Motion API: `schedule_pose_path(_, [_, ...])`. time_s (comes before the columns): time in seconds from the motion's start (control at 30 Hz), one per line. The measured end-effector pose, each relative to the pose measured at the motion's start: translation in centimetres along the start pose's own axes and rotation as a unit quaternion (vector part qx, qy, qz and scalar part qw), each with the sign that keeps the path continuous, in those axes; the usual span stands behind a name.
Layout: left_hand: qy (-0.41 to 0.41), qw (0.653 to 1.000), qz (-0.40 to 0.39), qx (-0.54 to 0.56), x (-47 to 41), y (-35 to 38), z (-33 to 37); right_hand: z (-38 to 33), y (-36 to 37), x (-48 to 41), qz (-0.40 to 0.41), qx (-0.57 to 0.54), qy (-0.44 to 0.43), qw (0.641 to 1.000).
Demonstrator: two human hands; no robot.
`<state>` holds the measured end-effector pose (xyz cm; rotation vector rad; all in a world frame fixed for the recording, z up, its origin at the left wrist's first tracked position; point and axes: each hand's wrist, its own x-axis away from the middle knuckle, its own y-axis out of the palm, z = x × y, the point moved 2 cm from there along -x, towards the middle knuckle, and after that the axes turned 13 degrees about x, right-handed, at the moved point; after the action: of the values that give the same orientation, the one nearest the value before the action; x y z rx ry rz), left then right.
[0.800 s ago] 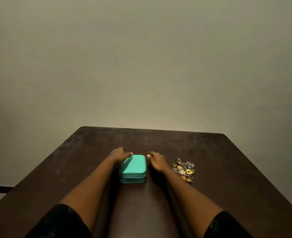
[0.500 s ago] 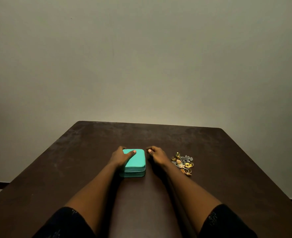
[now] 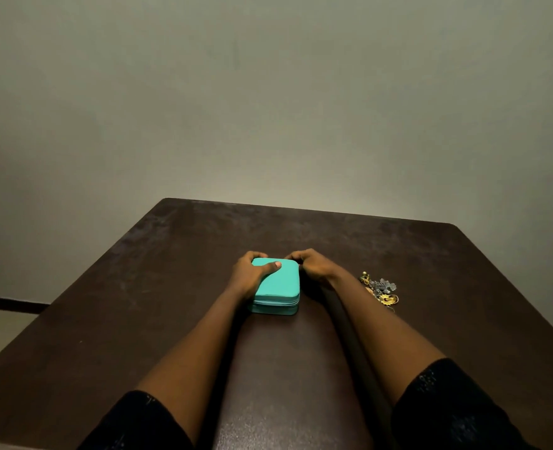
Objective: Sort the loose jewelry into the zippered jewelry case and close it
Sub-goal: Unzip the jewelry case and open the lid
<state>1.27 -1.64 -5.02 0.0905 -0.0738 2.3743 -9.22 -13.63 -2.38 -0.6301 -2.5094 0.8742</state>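
Observation:
A teal zippered jewelry case (image 3: 280,287) lies closed on the dark table, its zipper line visible along the near side. My left hand (image 3: 250,274) grips its left edge, thumb across the lid and fingers curled over the far left corner. My right hand (image 3: 314,264) is at the case's far right corner with its fingers curled there; what they pinch is hidden. A small heap of loose jewelry (image 3: 380,289), gold and silver pieces, lies on the table to the right of my right forearm.
The dark brown table (image 3: 138,303) ends at a far edge close to a plain wall. Its left edge drops to a pale floor with a dark skirting strip (image 3: 8,303).
My left hand slid from beside the case onto it, thumb now on the lid. My right hand moved in to the case's far right corner. The camera tilted slightly.

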Motion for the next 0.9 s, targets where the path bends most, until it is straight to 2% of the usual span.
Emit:
schedule_pose_path(0.23, [-0.007,1.000,0.001,0.027,-0.4,0.1,-0.4,0.7,0.1,-1.0,0.019,0.030,-0.004,0.999])
schedule_pose_path(0.43, [-0.008,0.999,0.000,0.039,-0.4,0.1,-0.4,0.7,0.3,-1.5,0.032,0.119,-0.019,0.992])
schedule_pose_path(0.6, [-0.004,0.999,-0.001,0.041,-0.3,0.2,-0.5,0.7,0.3,-1.4,0.047,0.151,-0.026,0.987])
schedule_pose_path(0.77, [-0.007,0.999,0.000,0.038,-0.4,0.1,-0.5,0.4,0.0,-1.3,0.008,0.160,-0.037,0.986])
schedule_pose_path(0.9, [-0.009,0.999,0.002,0.032,-0.4,0.1,-0.5,0.2,0.1,-1.3,0.013,0.189,-0.032,0.981])
